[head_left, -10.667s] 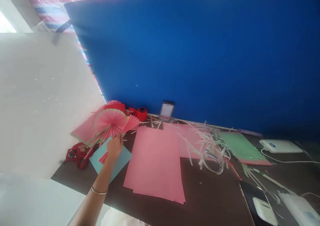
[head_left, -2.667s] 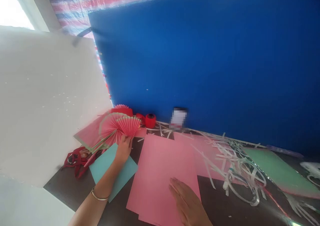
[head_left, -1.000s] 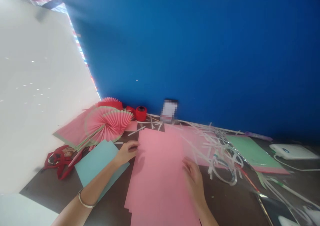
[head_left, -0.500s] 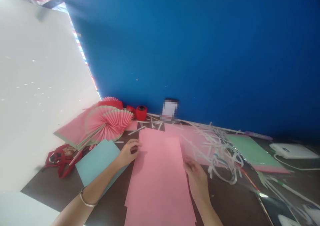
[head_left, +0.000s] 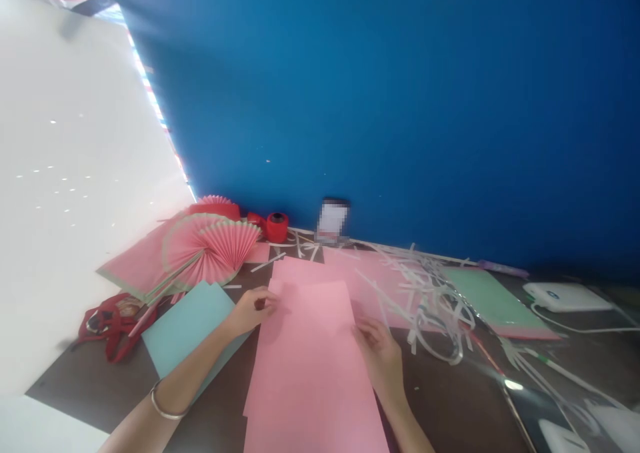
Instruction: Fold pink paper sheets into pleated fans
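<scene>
Long sheets of pink paper [head_left: 310, 366] lie stacked in front of me, their edges slightly out of line. My left hand [head_left: 253, 308] is at the left edge near the far end, fingers curled and tips pinched on the pink paper. On the opposite edge, my right hand [head_left: 383, 356] grips the upper pink sheet between thumb and fingers; part of its grip is hidden. Beneath my left forearm lie light blue sheets [head_left: 185, 323]. A silver bangle [head_left: 165, 406] circles that wrist.
Pleated pink paper fans [head_left: 220, 246] and a red tape roll [head_left: 277, 227] stand at the back left. White paper strips [head_left: 440, 306] tangle at right, beside a packet of green paper [head_left: 495, 296]. A white device [head_left: 567, 297] sits far right. A blue wall [head_left: 380, 106] rises behind.
The upper pink sheet's far edge has shifted slightly toward me, with my right hand still at its edge. My left fingers reach a little further over the paper. The view has turned slightly right.
</scene>
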